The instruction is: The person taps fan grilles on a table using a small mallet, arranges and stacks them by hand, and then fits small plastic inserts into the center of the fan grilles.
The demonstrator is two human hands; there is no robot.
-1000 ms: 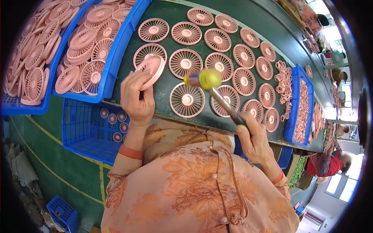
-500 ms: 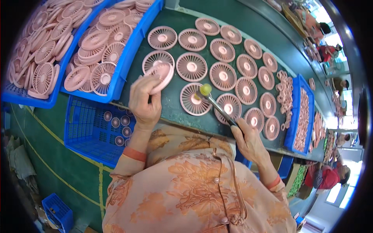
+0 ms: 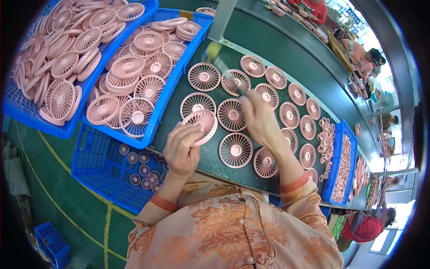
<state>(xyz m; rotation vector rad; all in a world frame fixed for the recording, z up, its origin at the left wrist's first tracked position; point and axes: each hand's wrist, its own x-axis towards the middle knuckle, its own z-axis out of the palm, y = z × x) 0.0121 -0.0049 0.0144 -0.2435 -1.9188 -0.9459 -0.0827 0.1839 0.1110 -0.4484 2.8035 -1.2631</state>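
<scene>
My left hand (image 3: 180,150) is closed on pink round fan grilles (image 3: 204,123), apparently a small stack, tilted over the table's near left part. My right hand (image 3: 262,117), reaching across the table, grips a mallet (image 3: 212,52) with a yellow head and metal shaft. Its head is smeared by motion near the far left table edge. Beneath both hands, more spoked pink grilles lie flat in rows, such as the near one (image 3: 235,150) and the far left one (image 3: 204,76). My right hand and forearm hide some of them.
Two blue crates (image 3: 154,127) heaped with grilles stand at left. A blue basket (image 3: 105,181) below holds small round pieces. Pink rings (image 3: 326,139) lie beside a blue tray (image 3: 332,190) of small pink parts at right. A metal post (image 3: 222,20) rises at the far edge. Other people work beyond.
My right hand has swung the mallet away and to the left, from over a near grille to the far left edge. My left hand keeps its grilles. The view has shifted.
</scene>
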